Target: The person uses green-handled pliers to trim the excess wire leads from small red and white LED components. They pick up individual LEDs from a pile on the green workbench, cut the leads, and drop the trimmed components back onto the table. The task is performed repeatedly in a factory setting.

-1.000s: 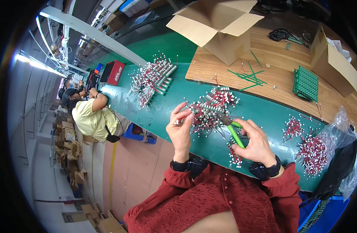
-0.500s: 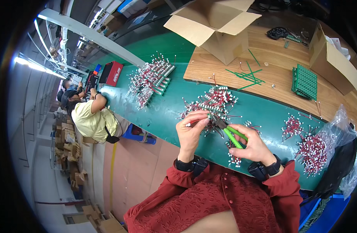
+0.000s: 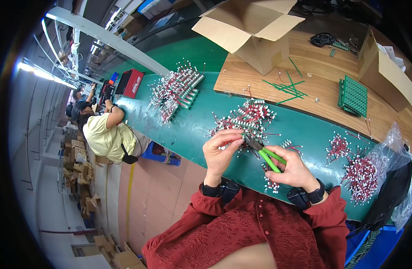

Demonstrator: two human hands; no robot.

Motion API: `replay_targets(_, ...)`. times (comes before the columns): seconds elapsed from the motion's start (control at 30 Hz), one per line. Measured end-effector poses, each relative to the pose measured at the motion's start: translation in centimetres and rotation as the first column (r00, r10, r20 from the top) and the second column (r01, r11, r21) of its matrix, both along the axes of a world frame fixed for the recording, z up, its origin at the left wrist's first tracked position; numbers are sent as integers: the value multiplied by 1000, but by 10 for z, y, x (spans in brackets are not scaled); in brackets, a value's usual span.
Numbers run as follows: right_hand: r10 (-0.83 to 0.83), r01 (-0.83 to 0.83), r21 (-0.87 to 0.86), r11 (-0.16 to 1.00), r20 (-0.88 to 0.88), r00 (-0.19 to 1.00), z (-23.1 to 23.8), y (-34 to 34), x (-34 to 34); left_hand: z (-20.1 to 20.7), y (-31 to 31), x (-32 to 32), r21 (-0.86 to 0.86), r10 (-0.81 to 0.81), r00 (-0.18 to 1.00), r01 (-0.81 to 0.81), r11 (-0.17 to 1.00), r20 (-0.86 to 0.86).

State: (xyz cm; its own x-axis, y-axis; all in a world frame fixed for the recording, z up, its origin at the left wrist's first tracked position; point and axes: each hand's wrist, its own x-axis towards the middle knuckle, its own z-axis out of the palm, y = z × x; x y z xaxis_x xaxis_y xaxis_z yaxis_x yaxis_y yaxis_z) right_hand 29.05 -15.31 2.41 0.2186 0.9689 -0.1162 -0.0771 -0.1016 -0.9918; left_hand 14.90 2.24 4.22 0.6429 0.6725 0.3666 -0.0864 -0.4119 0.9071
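Observation:
My left hand (image 3: pixel 219 154) pinches a small green circuit board (image 3: pixel 244 134) between thumb and fingertips; most of it is hidden by the fingers. My right hand (image 3: pixel 294 171) is closed around the green handles of a pair of cutting pliers (image 3: pixel 269 159). The dark jaws point left and meet the board's edge close to my left fingertips. Whether they are closed on it I cannot tell. Just beyond both hands lies a heap of boards with red wires and white connectors (image 3: pixel 253 114). More wired pieces (image 3: pixel 271 184) lie below the pliers.
Wired boards (image 3: pixel 177 92) are stacked at the left on the green table (image 3: pixel 192 141). Loose wires (image 3: pixel 362 174) lie right, beside a plastic bag (image 3: pixel 394 148). Green strips (image 3: pixel 286 89), bare boards (image 3: pixel 353 96) and an open carton (image 3: pixel 259 49) occupy the wooden board. A co-worker (image 3: pixel 107 134) sits left.
The plier jaws have shifted and turned slightly at the board. The red wire and white connector that showed by my left palm are now mostly out of sight. The view has shifted a little.

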Motion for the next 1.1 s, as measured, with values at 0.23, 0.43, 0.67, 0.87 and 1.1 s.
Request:
replay_targets(0.23,8,-11,60,998,50,999,4,-2,1,-1,7,-2,125,-70,997,65,990,29)
replay_targets(0.43,150,-121,96,988,-409,900,-4,-1,2,-3,2,-1,-190,-89,985,116,975,147)
replay_targets(0.67,86,-36,134,990,-385,919,8,-1,9,-23,16,-2,-744,172,871,273,610,460)
replay_targets(0.87,-250,285,93,954,769,588,10,3,-2,-13,19,-11,-644,240,927,2,765,289)
replay_targets(1.1,-277,282,119,952,723,633,15,3,-3,-15,3,-1,-251,67,986,-28,968,151)
